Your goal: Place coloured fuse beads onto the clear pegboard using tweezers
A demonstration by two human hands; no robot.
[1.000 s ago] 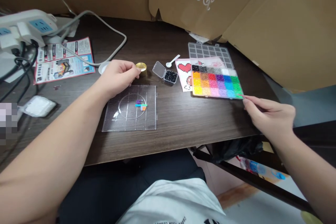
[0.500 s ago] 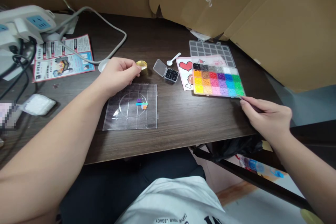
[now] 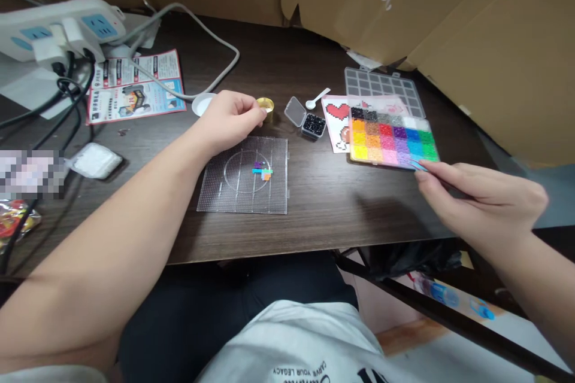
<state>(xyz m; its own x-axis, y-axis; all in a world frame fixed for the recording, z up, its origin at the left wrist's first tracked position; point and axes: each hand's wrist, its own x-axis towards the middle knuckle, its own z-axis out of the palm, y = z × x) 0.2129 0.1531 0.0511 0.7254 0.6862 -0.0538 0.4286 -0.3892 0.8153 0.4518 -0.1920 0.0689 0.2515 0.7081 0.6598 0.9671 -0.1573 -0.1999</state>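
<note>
My right hand (image 3: pixel 485 197) pinches a pair of tweezers (image 3: pixel 421 166), its tips at the front edge of a compartment box (image 3: pixel 381 163) filled with fuse beads in many colours. Whether the tips hold a bead is too small to tell. My left hand (image 3: pixel 233 119) is closed in a pinch beside a small gold tin (image 3: pixel 266 103); what lies between its fingertips is hidden. In front of that hand lies a clear pegboard (image 3: pixel 211 198), with a small cluster of purple, blue, green and orange beads (image 3: pixel 263 172) right of its middle.
A small lidded box (image 3: pixel 295 111) of black beads stands open near a white spoon (image 3: pixel 317 99). A pattern sheet (image 3: pixel 335 131) lies partly under the bead box. At left are a power strip (image 3: pixel 67 27), cables, a leaflet (image 3: pixel 139 93) and a white packet (image 3: pixel 95 160). Cardboard (image 3: pixel 350 12) walls the back.
The camera view has turned left, so everything sits further right. My right hand with the tweezers has shifted slightly left along the bead box's front edge. My left hand stays by the gold tin.
</note>
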